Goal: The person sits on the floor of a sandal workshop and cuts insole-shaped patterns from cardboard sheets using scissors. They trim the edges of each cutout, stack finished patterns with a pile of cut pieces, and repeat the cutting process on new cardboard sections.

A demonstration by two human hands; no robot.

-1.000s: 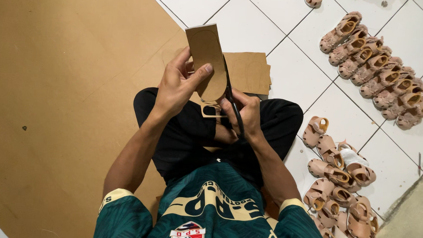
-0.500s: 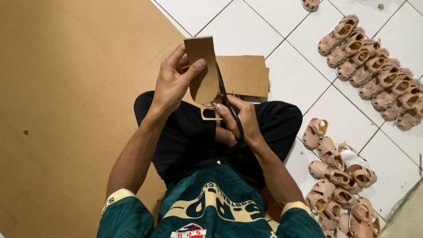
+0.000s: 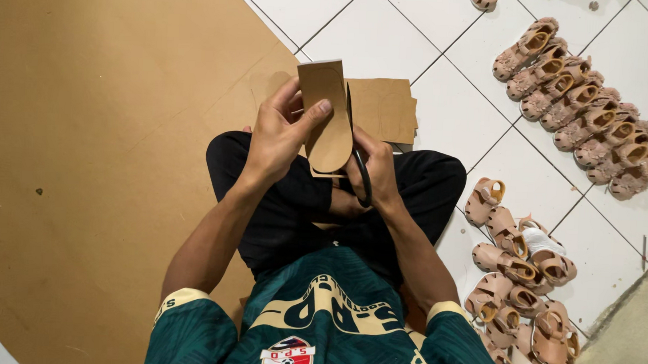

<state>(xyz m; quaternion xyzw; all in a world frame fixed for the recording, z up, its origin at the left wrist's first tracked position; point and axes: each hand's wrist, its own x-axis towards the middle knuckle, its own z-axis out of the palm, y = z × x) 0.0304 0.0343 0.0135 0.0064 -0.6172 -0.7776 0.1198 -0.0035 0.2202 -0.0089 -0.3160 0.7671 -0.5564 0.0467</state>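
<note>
Head view: you sit cross-legged on white floor tiles [image 3: 389, 32], with open tile ahead at twelve o'clock and a big brown cardboard sheet [image 3: 99, 158] spreading from your lap to nine o'clock. Your left hand [image 3: 282, 133] grips a tan cardboard piece [image 3: 327, 116] above your knees, square at its top and rounded like a shoe sole at its bottom. Your right hand [image 3: 375, 170] is clenched on black scissors [image 3: 359, 169], the blade along the piece's right edge. A smaller cardboard scrap [image 3: 385, 108] lies just behind. Rows of tan sandals [image 3: 582, 113] crowd two o'clock; more sandals [image 3: 516, 278] sit beside your right knee at four o'clock.
</note>
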